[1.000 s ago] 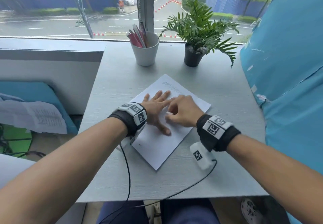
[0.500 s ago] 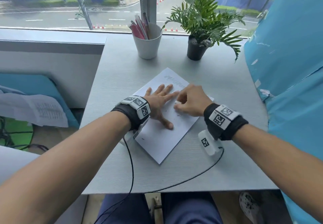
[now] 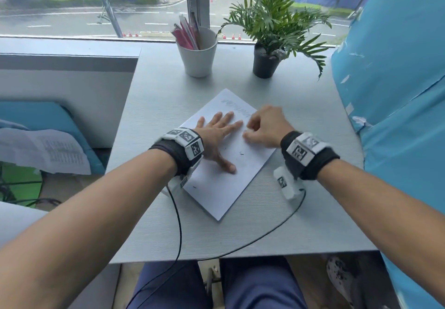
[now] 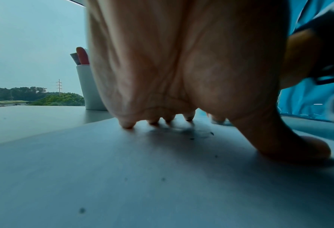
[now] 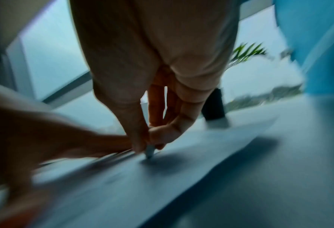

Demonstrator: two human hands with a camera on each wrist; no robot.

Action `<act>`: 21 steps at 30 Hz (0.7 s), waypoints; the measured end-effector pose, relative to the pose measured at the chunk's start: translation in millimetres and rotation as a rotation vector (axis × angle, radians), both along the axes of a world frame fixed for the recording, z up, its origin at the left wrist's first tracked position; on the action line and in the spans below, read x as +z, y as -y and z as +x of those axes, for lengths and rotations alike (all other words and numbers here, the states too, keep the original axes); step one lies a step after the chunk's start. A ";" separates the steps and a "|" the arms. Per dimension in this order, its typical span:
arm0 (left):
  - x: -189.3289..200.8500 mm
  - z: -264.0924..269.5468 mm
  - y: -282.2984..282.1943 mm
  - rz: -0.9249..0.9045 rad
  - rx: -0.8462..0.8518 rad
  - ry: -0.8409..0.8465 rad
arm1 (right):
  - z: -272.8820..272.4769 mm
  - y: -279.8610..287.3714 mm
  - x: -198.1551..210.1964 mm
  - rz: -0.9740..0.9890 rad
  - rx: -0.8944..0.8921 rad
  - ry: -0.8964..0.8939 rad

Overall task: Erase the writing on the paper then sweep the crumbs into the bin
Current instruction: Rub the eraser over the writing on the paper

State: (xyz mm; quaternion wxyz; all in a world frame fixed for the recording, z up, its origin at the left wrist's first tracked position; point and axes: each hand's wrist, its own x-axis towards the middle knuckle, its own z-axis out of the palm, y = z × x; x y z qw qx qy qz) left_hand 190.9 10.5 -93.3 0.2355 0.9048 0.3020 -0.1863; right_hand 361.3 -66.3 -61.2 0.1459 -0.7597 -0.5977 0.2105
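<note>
Right hand (image 3: 266,126): fingers curled, thumb and forefinger pinching a small pale eraser (image 5: 150,152), its tip pressed on the paper (image 3: 216,188). Wrist view blurred.

Left hand (image 3: 216,135): flat on the paper, fingers straight and spread, thumb out toward the near edge; holds nothing. Its fingertips lie just beside the right hand.

Paper: white sheet, lying askew at mid tabletop (image 3: 301,224). Faint grey writing (image 3: 234,106) shows near its far corner, beyond both hands. A few dark crumbs (image 3: 241,153) lie on the sheet near the left thumb.

Behind the sheet: white cup of pens (image 3: 197,54), and to its right a potted plant (image 3: 265,61).
</note>
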 end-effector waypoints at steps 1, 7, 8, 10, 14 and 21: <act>-0.5 0.0 -0.6 0.001 -0.009 -0.001 | -10.8 6.1 -3.0 -0.022 0.093 -0.014; -1.0 0.3 0.9 0.006 0.009 0.001 | 4.0 -8.6 0.8 0.033 -0.028 -0.009; -0.7 0.8 1.2 0.004 0.000 -0.006 | -14.0 -1.4 -1.1 -0.011 0.073 -0.009; -0.3 1.3 0.1 0.004 -0.010 -0.009 | -31.1 9.8 -4.3 -0.042 0.234 -0.018; 0.3 -0.7 0.6 0.009 0.007 0.010 | 9.2 -20.9 10.1 0.052 -0.028 0.051; 1.5 0.7 1.0 -0.001 -0.005 -0.004 | -6.3 -15.9 3.7 -0.031 0.115 0.050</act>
